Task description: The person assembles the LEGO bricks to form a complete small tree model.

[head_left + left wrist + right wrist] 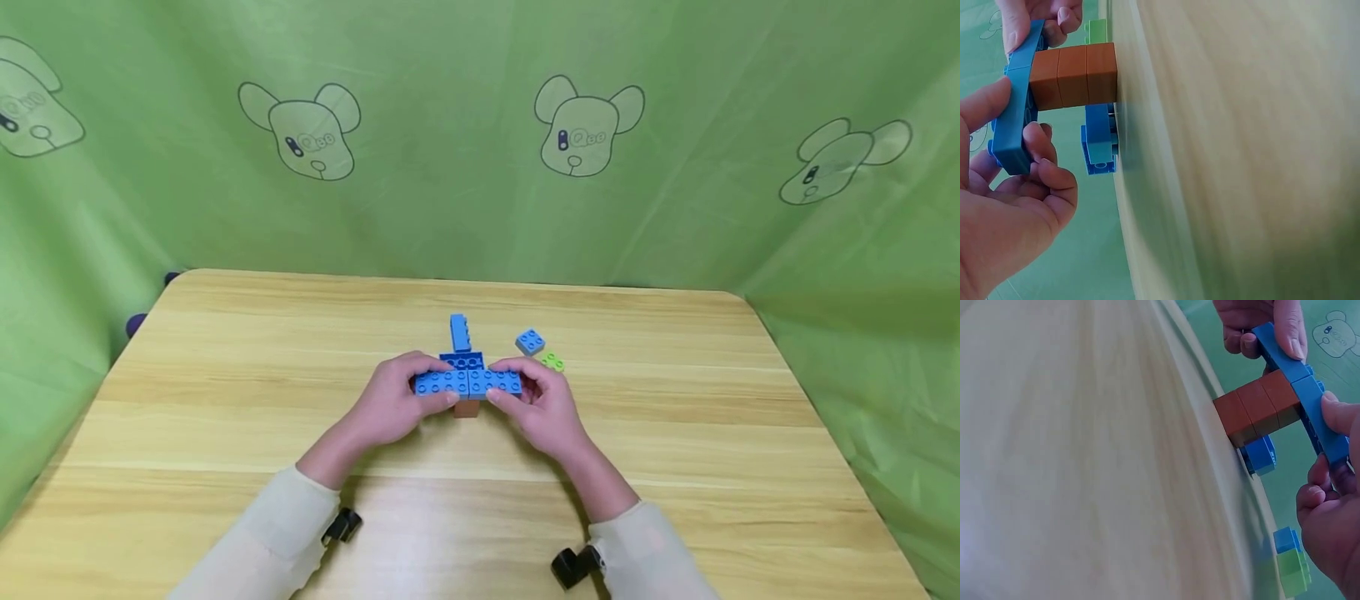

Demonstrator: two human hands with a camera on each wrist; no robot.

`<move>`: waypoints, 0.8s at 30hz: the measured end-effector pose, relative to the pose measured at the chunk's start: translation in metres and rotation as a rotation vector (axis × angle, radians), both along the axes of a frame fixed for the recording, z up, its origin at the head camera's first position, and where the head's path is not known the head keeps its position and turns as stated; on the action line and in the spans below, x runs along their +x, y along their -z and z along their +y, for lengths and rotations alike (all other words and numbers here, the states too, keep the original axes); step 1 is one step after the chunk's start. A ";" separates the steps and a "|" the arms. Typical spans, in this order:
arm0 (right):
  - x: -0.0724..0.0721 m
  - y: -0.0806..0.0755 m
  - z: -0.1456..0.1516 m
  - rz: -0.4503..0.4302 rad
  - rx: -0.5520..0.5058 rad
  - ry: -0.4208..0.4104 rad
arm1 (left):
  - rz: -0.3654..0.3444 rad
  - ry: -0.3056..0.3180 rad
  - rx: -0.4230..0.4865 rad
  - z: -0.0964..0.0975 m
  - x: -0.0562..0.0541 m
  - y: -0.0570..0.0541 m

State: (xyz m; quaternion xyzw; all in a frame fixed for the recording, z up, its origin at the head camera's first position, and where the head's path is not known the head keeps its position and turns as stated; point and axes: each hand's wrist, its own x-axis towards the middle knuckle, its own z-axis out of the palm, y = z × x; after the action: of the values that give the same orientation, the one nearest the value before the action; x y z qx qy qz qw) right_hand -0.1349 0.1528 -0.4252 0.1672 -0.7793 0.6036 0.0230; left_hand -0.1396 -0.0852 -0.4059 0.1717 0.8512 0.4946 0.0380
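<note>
Two long blue bricks lie end to end across the top of a column of three brown bricks (1074, 76), which stands upright on the table. My left hand (392, 402) grips the left blue brick (441, 383), thumb on the near side and fingers on the far side. The right blue brick (497, 383) is pinched the same way by my right hand (549, 410). In the left wrist view, the seam between the blue bricks sits over the brown column, and their outer ends overhang it.
Behind the column, a blue brick (459, 333) lies on its side beside another blue brick (465, 360). A small blue brick (530, 341) and a lime green brick (553, 362) are at the right. Green cloth (450, 208) hangs behind the wooden table (285, 350).
</note>
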 end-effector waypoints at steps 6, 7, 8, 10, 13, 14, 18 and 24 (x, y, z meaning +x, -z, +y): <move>-0.003 -0.002 0.003 0.038 0.058 0.000 | 0.024 0.014 0.002 0.002 -0.001 -0.004; -0.003 -0.002 0.004 0.039 0.060 0.002 | 0.025 0.016 -0.001 0.002 -0.001 -0.004; -0.003 -0.001 0.004 0.036 0.051 0.002 | 0.026 0.019 -0.004 0.002 -0.001 -0.004; -0.003 0.002 0.003 0.015 -0.002 -0.005 | 0.028 0.025 -0.010 0.002 -0.001 -0.004; -0.002 0.008 0.002 -0.064 -0.158 -0.011 | 0.022 0.031 -0.023 0.001 -0.002 -0.004; -0.002 0.011 0.002 -0.095 -0.213 -0.009 | 0.020 0.032 -0.029 0.001 -0.002 -0.003; 0.000 0.018 0.001 -0.189 -0.315 0.035 | 0.012 0.040 -0.033 -0.001 -0.003 -0.003; 0.002 0.023 0.000 -0.211 -0.303 0.071 | -0.033 0.000 0.035 -0.011 -0.008 -0.001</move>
State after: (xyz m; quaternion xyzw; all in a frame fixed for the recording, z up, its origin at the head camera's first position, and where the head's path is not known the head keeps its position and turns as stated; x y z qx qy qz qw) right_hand -0.1326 0.1530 -0.4483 0.0699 -0.6828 0.7271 -0.0125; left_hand -0.1481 -0.0964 -0.4047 0.1638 0.8418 0.5120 0.0491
